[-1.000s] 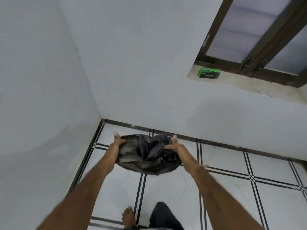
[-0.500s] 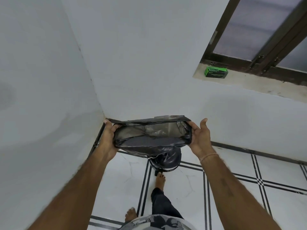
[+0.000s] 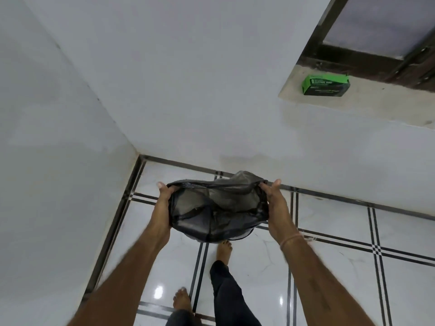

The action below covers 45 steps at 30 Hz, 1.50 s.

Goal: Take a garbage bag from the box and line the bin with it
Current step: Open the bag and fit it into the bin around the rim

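Risk: the thin black plastic garbage bag [image 3: 216, 208] is flimsy film stretched by its mouth. Pulling it wider could probably tear the rim or slip it out of one pinch, and the mouth would collapse. The bottom looks bunched under the opening, so it may not drop cleanly into a bin. No bin in view, cannot tell where it is.

Left hand [image 3: 162, 208] grips the left edge of the mouth, thumb up over the rim. Right hand [image 3: 274, 205] grips the right edge, fingers curled on the film. The hands are well apart, with the bag held open between them at frame centre above the white tiled floor [image 3: 329, 267]. The green cardboard box [image 3: 326, 85] sits on the window ledge [image 3: 367, 104] at upper right, well apart from the hands.
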Tool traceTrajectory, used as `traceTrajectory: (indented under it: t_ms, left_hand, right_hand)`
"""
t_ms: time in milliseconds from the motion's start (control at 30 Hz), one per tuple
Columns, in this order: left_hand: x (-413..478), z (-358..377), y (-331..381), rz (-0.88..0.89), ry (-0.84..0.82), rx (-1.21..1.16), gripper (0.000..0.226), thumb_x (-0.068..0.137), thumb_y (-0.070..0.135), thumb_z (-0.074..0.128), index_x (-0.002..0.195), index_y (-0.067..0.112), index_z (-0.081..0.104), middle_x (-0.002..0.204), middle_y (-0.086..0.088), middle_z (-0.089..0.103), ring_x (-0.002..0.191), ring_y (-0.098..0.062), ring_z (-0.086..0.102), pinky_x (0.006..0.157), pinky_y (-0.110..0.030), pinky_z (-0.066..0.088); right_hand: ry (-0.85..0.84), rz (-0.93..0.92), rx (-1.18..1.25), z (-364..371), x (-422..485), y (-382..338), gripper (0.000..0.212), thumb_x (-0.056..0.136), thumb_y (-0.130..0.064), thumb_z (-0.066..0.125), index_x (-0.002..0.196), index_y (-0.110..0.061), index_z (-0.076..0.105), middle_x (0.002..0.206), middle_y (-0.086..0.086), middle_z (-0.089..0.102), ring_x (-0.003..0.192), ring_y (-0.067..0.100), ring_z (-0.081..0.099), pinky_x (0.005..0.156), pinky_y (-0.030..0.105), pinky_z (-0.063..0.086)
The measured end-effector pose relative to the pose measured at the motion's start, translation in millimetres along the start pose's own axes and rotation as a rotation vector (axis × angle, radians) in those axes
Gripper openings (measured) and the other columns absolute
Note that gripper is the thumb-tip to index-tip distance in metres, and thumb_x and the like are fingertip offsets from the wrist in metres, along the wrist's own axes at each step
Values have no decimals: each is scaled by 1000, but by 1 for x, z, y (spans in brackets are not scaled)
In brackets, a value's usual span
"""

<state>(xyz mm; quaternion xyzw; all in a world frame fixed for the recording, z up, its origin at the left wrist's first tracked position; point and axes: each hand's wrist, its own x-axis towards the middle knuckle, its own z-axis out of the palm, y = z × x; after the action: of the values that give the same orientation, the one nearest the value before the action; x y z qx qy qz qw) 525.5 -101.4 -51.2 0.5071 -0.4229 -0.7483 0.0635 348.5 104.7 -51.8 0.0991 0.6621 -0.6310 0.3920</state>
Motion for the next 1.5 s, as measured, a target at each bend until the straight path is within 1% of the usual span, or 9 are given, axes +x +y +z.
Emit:
traceTrajectory:
  t_ms: [300, 667, 800, 1000, 1100, 1167, 1267, 1367, 1500]
  left_hand:
    - [103, 29, -84, -152, 27, 4, 85, 88, 84, 24, 128, 26, 70, 118, -6, 79, 114, -27, 71, 97, -43, 56]
    - [247, 34, -220, -207, 16, 86, 84, 89, 84, 27, 137, 26, 65, 125, -6, 75, 114, -23, 70, 85, -33, 55]
    - [283, 47, -247, -186, -55, 175, 108, 60, 93, 35, 142, 28, 59, 130, -6, 70, 113, -22, 67, 85, -33, 53]
    - [343, 49, -290, -204, -23, 230, 131, 41, 112, 35, 139, 29, 62, 133, -5, 69, 118, -25, 67, 94, -39, 56]
    - [359, 43, -302, -189, 19, 234, 87, 85, 92, 26, 135, 30, 61, 126, -2, 71, 112, -21, 69, 80, -34, 57]
    - [369, 37, -310, -194, 0, 221, 74, 96, 80, 24, 137, 30, 60, 122, 1, 72, 107, -16, 70, 74, -32, 57]
    - [382, 30, -319, -197, 133, 255, 52, 99, 68, 45, 125, 27, 66, 119, 0, 70, 102, -15, 68, 74, -29, 54]
    - [397, 30, -325, 72, 370, 470, 55, 91, 57, 68, 121, 12, 63, 134, -7, 55, 115, -25, 60, 89, -31, 50]
    - [414, 43, -316, 333, 187, 818, 57, 86, 63, 64, 131, 29, 55, 130, 1, 65, 118, -28, 63, 101, -49, 51]
  right_hand:
    - [97, 75, 38, -31, 85, 78, 67, 104, -65, 23, 128, -24, 70, 122, -1, 78, 113, 15, 74, 87, 24, 61]
    - [175, 136, -76, -64, 223, 226, 75, 97, -78, 30, 130, -26, 72, 124, 4, 77, 119, 24, 70, 107, 41, 53]
    - [177, 160, -207, -81, 270, 267, 93, 74, -98, 39, 123, -28, 75, 122, 4, 77, 116, 26, 70, 110, 49, 51]
    - [200, 135, -243, -104, 311, 291, 79, 85, -88, 40, 121, -28, 76, 119, 2, 78, 113, 20, 71, 100, 36, 55]
    - [193, 84, -217, -111, 319, 292, 65, 96, -76, 37, 120, -31, 76, 116, -4, 79, 108, 10, 72, 85, 23, 53]
    - [211, 53, -172, -115, 322, 293, 62, 100, -72, 33, 122, -32, 76, 116, -5, 79, 108, 8, 72, 85, 22, 52]
    - [240, 25, -154, -120, 327, 298, 60, 104, -67, 31, 125, -32, 75, 118, -7, 79, 112, 9, 71, 87, 23, 52]
    - [211, 21, -163, -121, 328, 304, 60, 104, -66, 31, 129, -30, 73, 121, -6, 77, 113, 10, 70, 85, 23, 53]
    - [188, 3, -175, -121, 332, 310, 62, 101, -69, 34, 132, -29, 71, 126, -4, 76, 117, 12, 70, 94, 27, 55]
